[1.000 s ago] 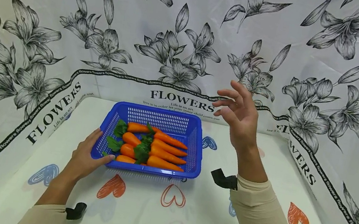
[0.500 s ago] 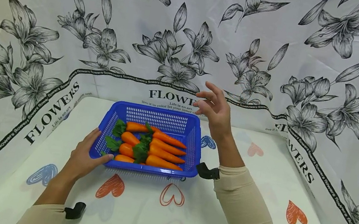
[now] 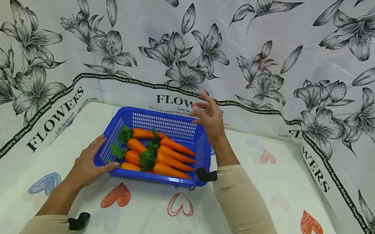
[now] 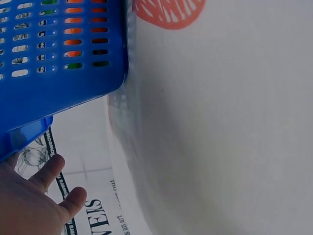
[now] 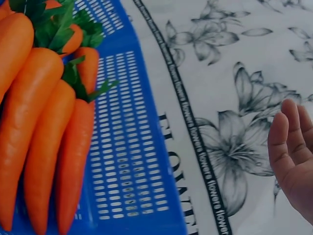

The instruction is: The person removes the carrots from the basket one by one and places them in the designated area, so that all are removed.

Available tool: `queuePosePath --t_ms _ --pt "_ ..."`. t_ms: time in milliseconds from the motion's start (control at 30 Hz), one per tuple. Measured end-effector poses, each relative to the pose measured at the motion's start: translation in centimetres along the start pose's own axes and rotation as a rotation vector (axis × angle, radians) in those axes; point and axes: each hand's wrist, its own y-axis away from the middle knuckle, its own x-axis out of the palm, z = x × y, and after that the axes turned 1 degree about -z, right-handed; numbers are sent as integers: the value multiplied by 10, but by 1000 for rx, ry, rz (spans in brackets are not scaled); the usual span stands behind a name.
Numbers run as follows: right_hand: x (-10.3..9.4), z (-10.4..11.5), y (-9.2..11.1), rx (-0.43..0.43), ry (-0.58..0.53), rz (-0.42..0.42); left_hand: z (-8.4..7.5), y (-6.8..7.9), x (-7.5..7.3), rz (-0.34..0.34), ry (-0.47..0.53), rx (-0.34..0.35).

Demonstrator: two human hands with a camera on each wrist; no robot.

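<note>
Left hand [image 3: 87, 165] in grip on blue basket [image 3: 163, 178], right hand [image 3: 211, 121] loose before "FLOWERS" lettering [image 3: 169, 100].

This looks like a draped recording nook; whether it stands in a home, lab or office cannot be told. Lily-printed cloth [image 3: 173, 20] lettered FLOWERS fills the upper frame and both sides, enclosing a white, heart-patterned counter [image 3: 142, 224], and small black devices [image 3: 79, 221] sit at both cuffs [image 3: 48, 229].

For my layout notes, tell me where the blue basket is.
In the head view, the blue basket sits just left of centre on the table, the left hand at its left side.
</note>
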Motion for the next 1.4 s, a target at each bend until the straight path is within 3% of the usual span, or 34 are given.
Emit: queuePosePath --t_ms 300,500,867,1167,1400 --pt "11 -35 -14 181 5 47 0 -1 -2 -9 -4 5" --pt "13 -60 -10 309 -25 30 1 1 2 9 7 -10" --pt "16 -82 -9 404 -27 111 2 2 1 7 39 12" --pt "16 -97 -3 492 133 223 4 3 3 3 71 23" --pt "19 -103 -3 538 204 243 5 1 3 -6 67 26"
